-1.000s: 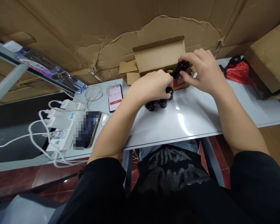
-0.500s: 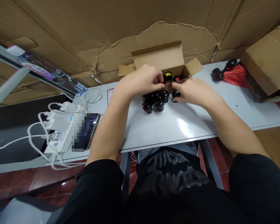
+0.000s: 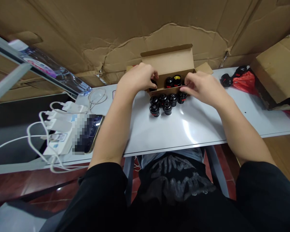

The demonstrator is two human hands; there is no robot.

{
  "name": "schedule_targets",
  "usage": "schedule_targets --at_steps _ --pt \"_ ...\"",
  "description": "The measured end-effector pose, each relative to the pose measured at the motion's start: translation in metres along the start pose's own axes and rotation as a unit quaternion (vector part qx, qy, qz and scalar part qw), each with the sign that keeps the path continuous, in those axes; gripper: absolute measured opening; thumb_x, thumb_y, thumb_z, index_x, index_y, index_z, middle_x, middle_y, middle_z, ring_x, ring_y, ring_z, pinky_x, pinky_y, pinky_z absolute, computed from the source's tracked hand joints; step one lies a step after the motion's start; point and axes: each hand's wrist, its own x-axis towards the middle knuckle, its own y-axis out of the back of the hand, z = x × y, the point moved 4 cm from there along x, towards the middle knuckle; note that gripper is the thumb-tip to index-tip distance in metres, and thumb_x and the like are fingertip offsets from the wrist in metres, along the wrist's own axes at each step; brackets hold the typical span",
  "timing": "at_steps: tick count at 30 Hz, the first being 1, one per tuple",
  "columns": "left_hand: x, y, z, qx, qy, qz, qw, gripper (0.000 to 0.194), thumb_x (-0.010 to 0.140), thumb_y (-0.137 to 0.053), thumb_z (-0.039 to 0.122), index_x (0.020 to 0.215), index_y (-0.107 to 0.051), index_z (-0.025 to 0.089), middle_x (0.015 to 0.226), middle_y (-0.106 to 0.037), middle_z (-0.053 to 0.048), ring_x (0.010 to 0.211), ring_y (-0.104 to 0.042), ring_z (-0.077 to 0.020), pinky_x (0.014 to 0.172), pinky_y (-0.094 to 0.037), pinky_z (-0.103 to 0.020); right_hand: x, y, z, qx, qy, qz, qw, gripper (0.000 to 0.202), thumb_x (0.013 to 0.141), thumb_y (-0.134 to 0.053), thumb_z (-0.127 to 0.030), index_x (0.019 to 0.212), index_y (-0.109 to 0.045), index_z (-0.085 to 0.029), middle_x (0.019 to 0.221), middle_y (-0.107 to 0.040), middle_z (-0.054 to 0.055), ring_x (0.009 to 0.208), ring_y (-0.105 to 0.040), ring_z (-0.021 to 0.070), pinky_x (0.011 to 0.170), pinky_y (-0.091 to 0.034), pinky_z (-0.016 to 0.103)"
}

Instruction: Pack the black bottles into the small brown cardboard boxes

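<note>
A small open cardboard box (image 3: 167,62) stands against the back with its lid raised. Inside it are black cylindrical pieces with red marks, among them an upright black piece (image 3: 169,82) and one with a yellow threaded inside (image 3: 177,79). My left hand (image 3: 138,77) reaches into the box's left end, its fingers curled round a dark piece that is mostly hidden. At the right end, my right hand (image 3: 204,86) pinches the front wall, thumb outside and fingers inside. Several similar black pieces (image 3: 167,108) stand on the table just before the box.
On the left lie a phone (image 3: 93,133), a white power strip (image 3: 60,141) with plugs and cables, and a water bottle (image 3: 60,72). At right, a larger cardboard box (image 3: 280,67) lies beside a red bag (image 3: 245,83) and more black pieces on the white table (image 3: 156,138).
My left hand has moved left, from the box's middle to its left end. My right hand has left a black piece before the box and risen to the front wall. Another piece shows inside.
</note>
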Motion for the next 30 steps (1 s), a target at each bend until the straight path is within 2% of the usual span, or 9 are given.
schedule_targets --at_steps 3,6,8,12,17,21,24,26,30 --pt "0.000 -0.002 0.006 0.020 -0.004 0.002 1.000 0.044 0.096 -0.098 0.036 0.140 -0.095 0.031 0.133 -0.094 -0.010 0.129 -0.085 -0.0394 0.110 -0.067 -0.046 0.006 -0.002 0.008 0.003 0.003 0.045 0.999 0.056 0.137 -0.038 -0.052 0.169 -0.079 -0.029 0.167 -0.083 0.021 0.157 -0.069 0.0551 0.129 -0.055 0.074" --pt "0.000 -0.006 0.012 0.022 -0.014 0.008 1.000 0.047 0.098 -0.095 0.035 0.145 -0.094 0.033 0.138 -0.094 -0.010 0.129 -0.084 -0.0389 0.113 -0.067 -0.048 0.013 -0.019 0.012 0.015 0.025 0.032 0.999 0.069 0.137 -0.028 -0.056 0.170 -0.083 -0.032 0.194 -0.069 0.014 0.173 -0.057 0.0564 0.139 -0.046 0.082" --pt "0.002 -0.009 0.016 0.021 -0.022 0.017 0.999 0.048 0.099 -0.092 0.034 0.147 -0.094 0.036 0.140 -0.093 -0.009 0.130 -0.083 -0.0381 0.115 -0.068 -0.049 0.018 -0.032 0.015 0.025 0.034 0.022 0.999 0.074 0.137 -0.024 -0.058 0.168 -0.087 -0.035 0.200 -0.064 0.009 0.178 -0.053 0.0561 0.142 -0.041 0.085" --pt "0.008 -0.016 0.023 0.019 -0.041 0.032 0.998 0.051 0.100 -0.086 0.029 0.149 -0.093 0.036 0.147 -0.091 -0.009 0.139 -0.082 -0.0392 0.119 -0.069 -0.050 0.025 -0.042 0.019 0.057 0.029 0.032 0.997 0.086 0.136 -0.014 -0.060 0.170 -0.088 -0.034 0.189 -0.075 0.009 0.177 -0.058 0.0542 0.145 -0.035 0.086" --pt "0.014 -0.021 0.026 -0.006 -0.062 0.033 0.998 0.056 0.100 -0.085 0.025 0.155 -0.091 0.036 0.155 -0.089 -0.009 0.146 -0.082 -0.0399 0.126 -0.067 -0.050 0.026 -0.032 0.034 0.039 -0.028 0.068 0.997 0.106 0.132 0.004 -0.069 0.163 -0.090 -0.031 0.175 -0.083 0.017 0.165 -0.067 0.0508 0.141 -0.040 0.078" --pt "0.015 -0.023 0.027 -0.016 -0.077 0.022 0.997 0.061 0.100 -0.084 0.020 0.159 -0.088 0.035 0.153 -0.090 -0.008 0.145 -0.083 -0.0368 0.128 -0.066 -0.047 0.033 -0.036 0.043 0.029 -0.026 0.027 0.999 0.115 0.130 0.003 -0.082 0.142 -0.098 -0.028 0.154 -0.091 0.021 0.161 -0.068 0.0532 0.138 -0.039 0.084" --pt "0.015 -0.022 0.027 -0.019 -0.075 0.019 0.997 0.063 0.100 -0.082 0.017 0.159 -0.088 0.036 0.153 -0.091 -0.008 0.145 -0.083 -0.0363 0.128 -0.065 -0.046 0.042 -0.042 0.042 0.032 -0.017 -0.010 0.999 0.117 0.130 -0.001 -0.087 0.135 -0.101 -0.024 0.138 -0.094 0.023 0.158 -0.070 0.0537 0.139 -0.037 0.086" --pt "0.015 -0.021 0.028 -0.024 -0.070 0.017 0.997 0.060 0.100 -0.083 0.020 0.157 -0.090 0.037 0.151 -0.091 -0.008 0.144 -0.083 -0.0383 0.126 -0.065 -0.047 0.047 -0.042 0.040 0.033 -0.011 -0.019 0.999 0.115 0.130 -0.006 -0.088 0.141 -0.100 -0.023 0.142 -0.094 0.024 0.158 -0.071 0.0539 0.141 -0.036 0.084" --pt "0.014 -0.019 0.028 -0.032 -0.050 0.014 0.998 0.052 0.100 -0.087 0.030 0.151 -0.093 0.039 0.146 -0.092 -0.009 0.142 -0.083 -0.0423 0.123 -0.067 -0.052 0.053 -0.038 0.040 0.045 0.023 -0.032 0.998 0.105 0.132 -0.009 -0.083 0.165 -0.091 -0.026 0.171 -0.086 0.018 0.168 -0.068 0.0500 0.148 -0.032 0.080"
